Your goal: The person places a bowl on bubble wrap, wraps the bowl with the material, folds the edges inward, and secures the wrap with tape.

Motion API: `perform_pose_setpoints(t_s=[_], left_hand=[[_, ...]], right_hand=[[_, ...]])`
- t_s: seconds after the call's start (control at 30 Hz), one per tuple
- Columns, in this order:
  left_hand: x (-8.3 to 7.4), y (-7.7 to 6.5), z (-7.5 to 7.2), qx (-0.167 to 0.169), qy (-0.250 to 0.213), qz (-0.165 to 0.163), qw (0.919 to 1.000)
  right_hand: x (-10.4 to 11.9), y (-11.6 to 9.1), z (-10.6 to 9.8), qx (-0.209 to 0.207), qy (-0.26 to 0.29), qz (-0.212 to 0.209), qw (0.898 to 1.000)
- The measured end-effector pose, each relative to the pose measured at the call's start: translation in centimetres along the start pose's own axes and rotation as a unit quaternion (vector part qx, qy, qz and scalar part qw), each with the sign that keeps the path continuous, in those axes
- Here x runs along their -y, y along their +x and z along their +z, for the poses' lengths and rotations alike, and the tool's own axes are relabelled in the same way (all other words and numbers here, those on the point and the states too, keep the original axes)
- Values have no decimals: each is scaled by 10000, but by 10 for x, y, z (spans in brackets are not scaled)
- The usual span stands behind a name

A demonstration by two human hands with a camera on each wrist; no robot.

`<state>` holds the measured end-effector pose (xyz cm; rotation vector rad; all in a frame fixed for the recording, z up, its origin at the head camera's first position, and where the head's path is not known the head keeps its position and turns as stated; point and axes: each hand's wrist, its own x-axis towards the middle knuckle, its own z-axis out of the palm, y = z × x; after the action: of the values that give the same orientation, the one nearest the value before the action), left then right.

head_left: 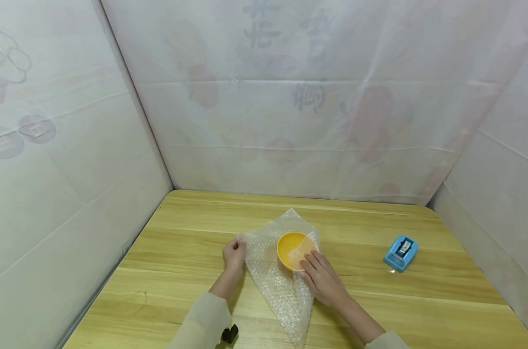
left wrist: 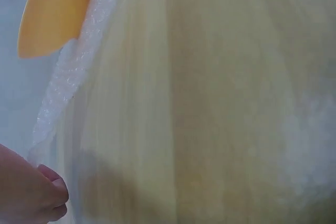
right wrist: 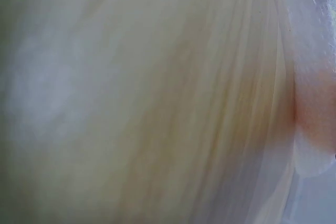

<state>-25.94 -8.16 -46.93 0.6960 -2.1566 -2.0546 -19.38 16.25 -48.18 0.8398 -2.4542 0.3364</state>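
Presently in view, nearest first: two pale sleeves (head_left: 204, 320), one per forearm; one small dark object (head_left: 230, 333) at the left cuff, identity not clear. Hands, quantity two. Left hand (head_left: 234, 254): fingers curled, pinching the left edge of the bubble wrap (head_left: 264, 257). Right hand (head_left: 327, 283): fingers extended, pressing a folded flap of the same wrap over the bowl (head_left: 287, 245). Bubble wrap, quantity one sheet: spread between the hands, one pointed end on the wearer's side of both, another beyond them. Bowl, quantity one: yellow, mouth upward, on the wrap between the hands, just beyond the right fingertips, right portion covered by the translucent flap. Tape dispenser (head_left: 401, 253), quantity one: light blue, well apart to the right of the right hand.

Surface: one tabletop (head_left: 159, 271), yellowish wood grain, beneath both hands, with faint dark marks left of the left hand. Far corners rounded. Room: three white wall coverings, one left of the hands, one right, one straight beyond; creased, with faded characters and reddish shapes on the far covering (head_left: 255, 126).
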Motion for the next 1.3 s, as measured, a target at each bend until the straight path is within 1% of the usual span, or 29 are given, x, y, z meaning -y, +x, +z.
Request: perform_pose_setpoints(t_s=[0.07,0.2,0.4,0.57,0.73,0.93,1.1,1.2,1.23,1.3], left_hand=[[-2,0,1,-30,-5,75,10000],[-7,-2,3,68,-89,287,9995],[-17,-10,7,302,-208,798,9961],[-24,-15,13,525,-382,1176,9909],[-34,-23,19,694,-563,1320,9872],[-45,-34,24,1032,-559,1473,9821],[-60,-54,24,1523,-298,1776,9718],[-69,-66,26,1872,-197,1860,9644],[-69,-67,27,1966,-158,1882,9621],[-67,-69,30,2139,-90,2042,9552]], right_hand=[[0,0,0,-1,22,6,10000],[0,1,-1,40,82,65,9999],[0,1,-3,94,12,143,9999],[-1,1,-1,69,63,93,9999],[-1,1,-1,-16,86,9,10000],[-1,1,-1,-35,77,-9,10000],[-1,1,-1,-7,27,-33,10000],[-1,1,-1,-29,16,-79,10000],[-1,1,-1,-46,18,-93,9999],[-1,2,-2,-87,22,-116,9999]])
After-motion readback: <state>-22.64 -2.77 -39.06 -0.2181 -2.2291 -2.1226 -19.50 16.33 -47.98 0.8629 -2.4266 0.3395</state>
